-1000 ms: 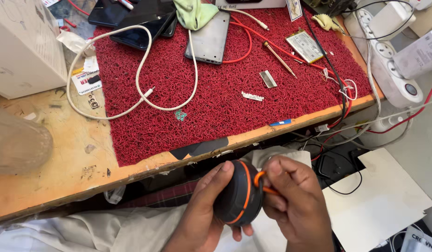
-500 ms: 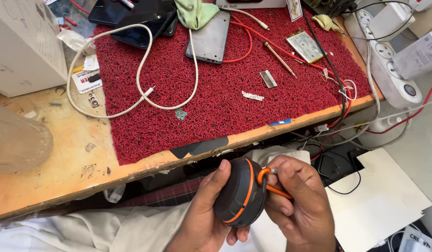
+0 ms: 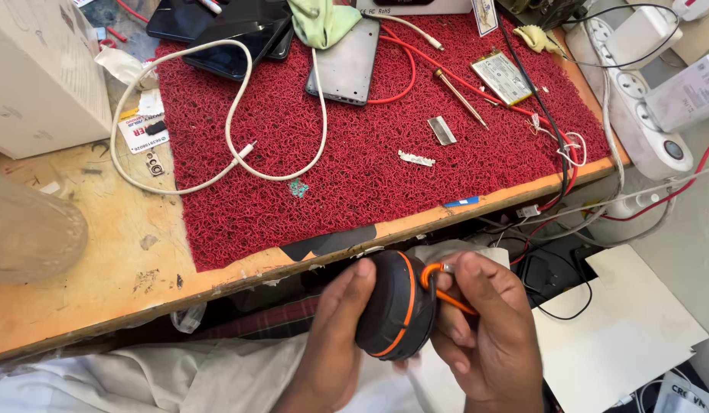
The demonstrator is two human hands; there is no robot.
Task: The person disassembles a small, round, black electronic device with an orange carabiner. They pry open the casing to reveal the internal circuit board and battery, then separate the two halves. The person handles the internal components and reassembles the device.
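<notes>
Below the near edge of the tabletop (image 3: 102,298), over the person's lap, both hands held a round black speaker with an orange band (image 3: 396,313); the left hand (image 3: 335,344) cupped its left side, fingers closed around the body and the thumb lying up along the front face; the right hand (image 3: 488,336) closed on the right side, its thumb and fingers pinching the orange cord loop (image 3: 438,287) fixed to the speaker's rim; the speaker stood on edge between the palms, clear of the tabletop; on the tabletop a red looped mat (image 3: 354,176) covered the middle and right part; a white cable (image 3: 232,145) curved across the mat's left half and out onto the bare wood; a grey flat tablet (image 3: 347,65) lay near the far edge, with a green cloth (image 3: 324,19) touching its top; a thin screwdriver (image 3: 461,95) lay to the right of the tablet; a white box (image 3: 40,76) stood at the far left corner; a white power strip (image 3: 637,99) sat just beyond the right edge.
</notes>
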